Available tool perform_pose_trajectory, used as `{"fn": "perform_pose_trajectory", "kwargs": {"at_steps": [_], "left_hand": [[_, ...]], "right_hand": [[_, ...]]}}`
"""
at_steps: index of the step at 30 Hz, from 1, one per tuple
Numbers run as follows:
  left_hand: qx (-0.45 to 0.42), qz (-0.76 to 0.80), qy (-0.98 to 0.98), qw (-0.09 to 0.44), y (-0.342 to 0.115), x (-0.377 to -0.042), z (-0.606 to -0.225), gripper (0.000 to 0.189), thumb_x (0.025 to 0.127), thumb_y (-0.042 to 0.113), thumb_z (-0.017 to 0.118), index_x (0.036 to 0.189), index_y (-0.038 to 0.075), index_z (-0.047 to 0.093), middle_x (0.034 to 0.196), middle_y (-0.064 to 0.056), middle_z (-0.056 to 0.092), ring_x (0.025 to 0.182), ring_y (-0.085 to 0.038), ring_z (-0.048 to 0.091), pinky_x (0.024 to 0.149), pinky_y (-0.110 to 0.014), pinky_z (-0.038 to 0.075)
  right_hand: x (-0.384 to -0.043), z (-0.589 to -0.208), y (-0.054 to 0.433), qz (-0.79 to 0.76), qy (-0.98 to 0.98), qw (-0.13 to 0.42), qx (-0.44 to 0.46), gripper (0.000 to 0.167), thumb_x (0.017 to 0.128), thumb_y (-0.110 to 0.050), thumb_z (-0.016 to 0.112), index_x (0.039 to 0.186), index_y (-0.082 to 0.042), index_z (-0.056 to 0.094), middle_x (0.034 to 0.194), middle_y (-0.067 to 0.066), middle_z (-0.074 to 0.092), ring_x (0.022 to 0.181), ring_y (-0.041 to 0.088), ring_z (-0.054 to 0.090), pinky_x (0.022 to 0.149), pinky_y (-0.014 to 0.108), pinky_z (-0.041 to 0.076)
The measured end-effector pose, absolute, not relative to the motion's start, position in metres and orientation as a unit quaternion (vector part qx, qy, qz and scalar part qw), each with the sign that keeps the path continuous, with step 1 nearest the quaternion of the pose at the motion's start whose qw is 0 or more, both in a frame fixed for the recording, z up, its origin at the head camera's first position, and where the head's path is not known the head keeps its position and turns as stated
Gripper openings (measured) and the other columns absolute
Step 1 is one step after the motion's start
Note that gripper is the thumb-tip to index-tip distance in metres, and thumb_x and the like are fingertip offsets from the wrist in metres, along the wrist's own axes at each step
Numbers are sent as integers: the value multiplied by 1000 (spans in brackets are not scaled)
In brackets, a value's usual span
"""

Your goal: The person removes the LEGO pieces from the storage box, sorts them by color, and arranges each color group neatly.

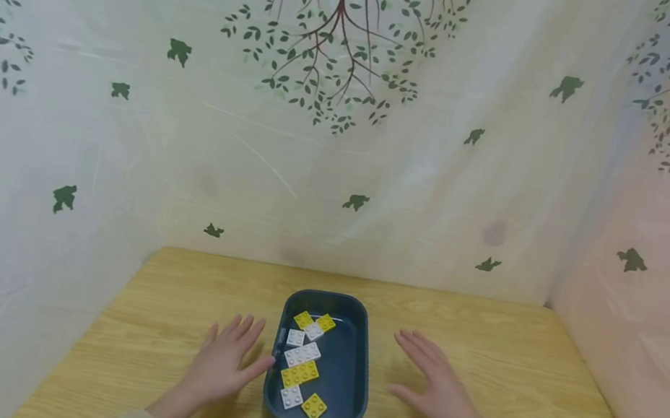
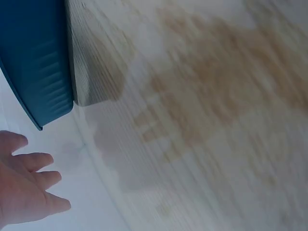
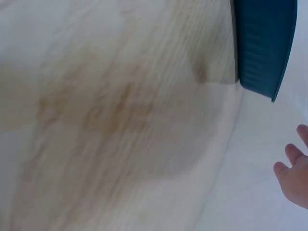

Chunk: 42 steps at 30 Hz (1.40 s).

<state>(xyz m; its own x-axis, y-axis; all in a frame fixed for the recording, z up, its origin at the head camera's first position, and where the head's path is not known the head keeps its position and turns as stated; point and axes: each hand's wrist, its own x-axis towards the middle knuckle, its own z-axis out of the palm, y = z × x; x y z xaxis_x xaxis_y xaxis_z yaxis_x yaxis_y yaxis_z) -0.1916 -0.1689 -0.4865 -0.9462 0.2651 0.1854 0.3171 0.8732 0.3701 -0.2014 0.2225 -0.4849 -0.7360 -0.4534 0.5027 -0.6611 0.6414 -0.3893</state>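
Note:
A dark blue tray [image 1: 347, 379] with rounded corners stands on the table between my two hands. Yellow and white building bricks lie in it, mostly along its left half; a long yellow brick [image 1: 299, 374] sits beside a long white brick [image 1: 302, 354]. Fingers spread, my left hand [image 1: 222, 359] hovers by the tray's left side, its thumb tip overlapping the rim in the head view. My right hand [image 1: 438, 386] is held apart from the tray's right side, fingers extended and holding nothing. Both wrist views show the tray's outer wall [image 2: 36, 57] near the fingers.
The wooden table [image 1: 198, 282] reaches back to a pale curtain [image 1: 313, 183] printed with branches and leaves. More curtain hangs along the left and right sides of the table. A bright reflection shows on the tabletop in front of the tray.

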Motion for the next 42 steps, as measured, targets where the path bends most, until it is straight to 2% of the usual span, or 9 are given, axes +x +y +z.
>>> {"fn": "perform_pose_trajectory", "kwargs": {"at_steps": [6, 13, 21, 26, 32, 37, 42], "left_hand": [[-153, -246, -953, 91, -167, -195, -487, 77, 94, 58, 55, 149, 7, 43, 150, -18, 43, 138, -41, 37, 113, -60, 27], [-124, -344, -928, 68, -162, -199, -483, 77, 90, 49, 67, 149, 7, 43, 149, -16, 46, 135, -38, 43, 111, -55, 35], [-115, -441, -889, 50, -156, -201, -487, 76, 86, 39, 76, 147, 7, 46, 145, -18, 50, 123, -38, 55, 96, -52, 51], [-128, -486, -864, 22, -153, -203, -490, 74, 86, 29, 78, 147, 3, 45, 146, -21, 48, 122, -44, 54, 92, -52, 53], [-166, -529, -832, -14, -154, -206, -495, 71, 88, 19, 76, 148, 4, 43, 148, -23, 45, 122, -47, 53, 89, -45, 56], [-179, -542, -821, -33, -158, -209, -499, 68, 90, 15, 73, 150, 6, 42, 150, -21, 42, 124, -46, 52, 93, -48, 54], [-199, -529, -824, -34, -159, -211, -501, 65, 92, 12, 70, 150, 6, 41, 150, -23, 41, 123, -45, 53, 99, -54, 48]], "right_hand": [[-206, -476, 208, 322, -864, 154, 355, 81, 74, -21, 86, 144, -6, 50, 146, 14, 50, 132, 43, 42, 100, 67, 38], [-211, -468, 191, 321, -848, 125, 403, 82, 71, -24, 89, 143, -9, 52, 144, 11, 52, 130, 33, 47, 99, 60, 44], [-221, -464, 178, 334, -841, 25, 424, 75, 78, -23, 85, 145, -17, 52, 149, 1, 48, 135, 30, 43, 104, 58, 41], [-228, -461, 165, 315, -833, -29, 453, 70, 81, -25, 83, 144, -19, 53, 148, -4, 50, 134, 25, 45, 107, 56, 39], [-238, -459, 150, 317, -812, -86, 483, 70, 81, -19, 83, 144, -18, 54, 145, -2, 53, 134, 22, 46, 110, 51, 38], [-244, -459, 140, 306, -808, -130, 485, 68, 82, -20, 82, 144, -21, 54, 144, -3, 54, 133, 19, 46, 111, 45, 38], [-247, -459, 129, 288, -795, -148, 513, 63, 83, -18, 81, 141, -16, 57, 142, -2, 56, 132, 18, 47, 112, 39, 37]]}}
